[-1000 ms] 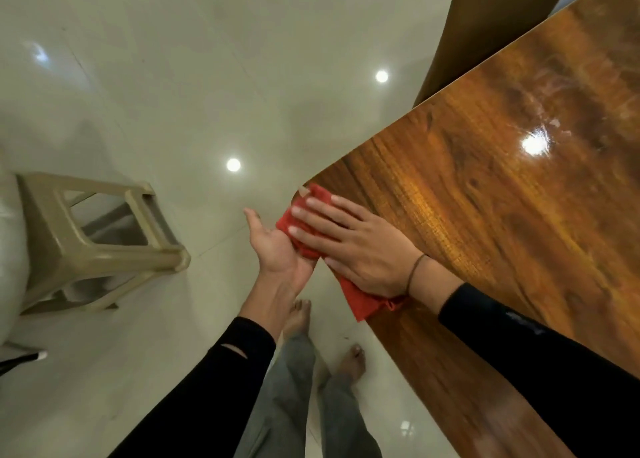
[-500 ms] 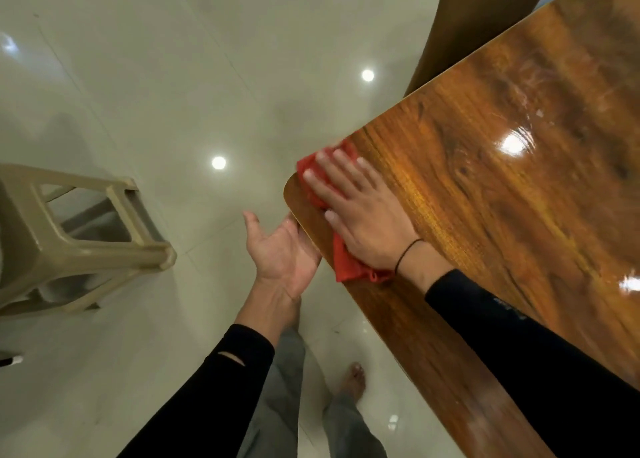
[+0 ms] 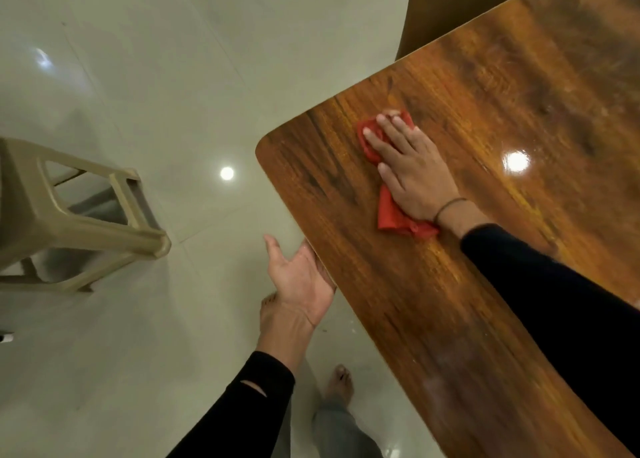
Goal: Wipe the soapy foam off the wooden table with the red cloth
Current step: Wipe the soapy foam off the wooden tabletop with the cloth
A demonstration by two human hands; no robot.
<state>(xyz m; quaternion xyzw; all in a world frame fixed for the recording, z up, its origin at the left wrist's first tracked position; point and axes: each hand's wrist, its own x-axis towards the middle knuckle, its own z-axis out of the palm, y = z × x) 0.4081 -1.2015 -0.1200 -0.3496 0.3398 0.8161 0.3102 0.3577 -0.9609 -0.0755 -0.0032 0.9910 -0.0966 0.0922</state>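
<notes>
The glossy wooden table fills the right side of the view, its rounded corner at the middle. My right hand lies flat on the red cloth, pressing it onto the tabletop a short way in from the corner. The cloth sticks out beyond my fingertips and below my wrist. My left hand is cupped palm up with fingers apart, just below the table's left edge, holding nothing. A faint whitish smear shows on the wood nearer to me; no clear foam is visible.
A beige plastic stool lies tipped on the shiny tiled floor at the left. A brown chair back stands beyond the table's far edge. My bare feet are beside the table's left edge.
My right hand has slid the red cloth from the table's corner edge inward across the top, away from me. My left hand stayed cupped below the edge.
</notes>
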